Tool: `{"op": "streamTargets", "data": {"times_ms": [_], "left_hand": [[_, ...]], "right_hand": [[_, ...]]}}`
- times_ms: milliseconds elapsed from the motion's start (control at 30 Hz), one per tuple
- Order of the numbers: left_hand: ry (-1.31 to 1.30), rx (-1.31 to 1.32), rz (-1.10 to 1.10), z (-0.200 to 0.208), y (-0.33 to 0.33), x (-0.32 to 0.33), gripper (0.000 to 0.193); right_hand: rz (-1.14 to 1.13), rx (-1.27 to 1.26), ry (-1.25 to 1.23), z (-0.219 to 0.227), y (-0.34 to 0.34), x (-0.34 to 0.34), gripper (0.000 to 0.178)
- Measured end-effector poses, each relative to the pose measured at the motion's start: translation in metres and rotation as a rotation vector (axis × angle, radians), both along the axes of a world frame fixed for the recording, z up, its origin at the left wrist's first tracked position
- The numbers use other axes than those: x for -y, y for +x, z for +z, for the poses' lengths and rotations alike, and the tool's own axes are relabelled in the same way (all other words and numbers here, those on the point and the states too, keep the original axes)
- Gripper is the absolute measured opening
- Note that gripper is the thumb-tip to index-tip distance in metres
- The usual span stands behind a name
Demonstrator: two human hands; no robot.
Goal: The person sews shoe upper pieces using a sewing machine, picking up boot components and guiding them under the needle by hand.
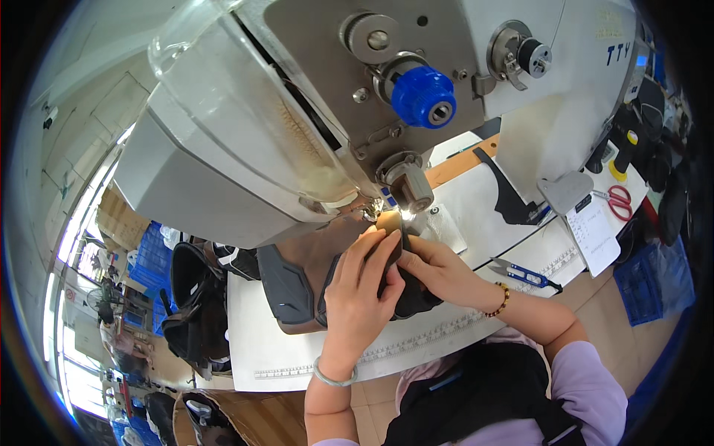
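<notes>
A brown and black shoe upper (303,253) lies on the white sewing table, under the head of a sewing machine (208,171). Fingers of my left hand (363,286) close on its raised edge from the left. From the right, my right hand (440,271) grips the same edge, thumb pressed against the dark material. A tan part of the edge (388,221) sits lit right by the needle area and presser roller (407,182). My fingers hide part of the upper, and the exact needle point is hard to make out.
Thread snips (524,275) lie right of my right wrist, near a ruler strip (439,328) along the table's front. Farther right are a paper sheet (593,236), red-handled scissors (617,202) and a black cut piece (512,197). Dark shoe uppers (195,305) crowd the table's left side.
</notes>
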State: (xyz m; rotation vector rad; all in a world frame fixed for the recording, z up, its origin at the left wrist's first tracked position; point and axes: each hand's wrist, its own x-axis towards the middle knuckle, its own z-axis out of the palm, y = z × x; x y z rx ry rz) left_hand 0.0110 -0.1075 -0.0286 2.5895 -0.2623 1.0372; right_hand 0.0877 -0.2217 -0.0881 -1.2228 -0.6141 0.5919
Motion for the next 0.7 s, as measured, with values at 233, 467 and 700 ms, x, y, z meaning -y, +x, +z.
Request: {"op": "streamTargets", "data": {"times_ms": [233,467,700], "left_hand": [[0.001,0.010,-0.014,-0.010,0.000,0.001,0.029],[0.120,0.046,-0.010,-0.016,0.003,-0.005,0.034],[0.064,0.046,-0.112,-0.015,0.007,-0.025,0.036]], "right_hand": [[-0.163,0.445,0.092,-0.011,-0.006,-0.003,0.018],[-0.138,0.339,0.207,-0.017,-0.003,-0.007,0.017],[-0.210,0.284,0.141,-0.022,-0.017,-0.015,0.016]]}}
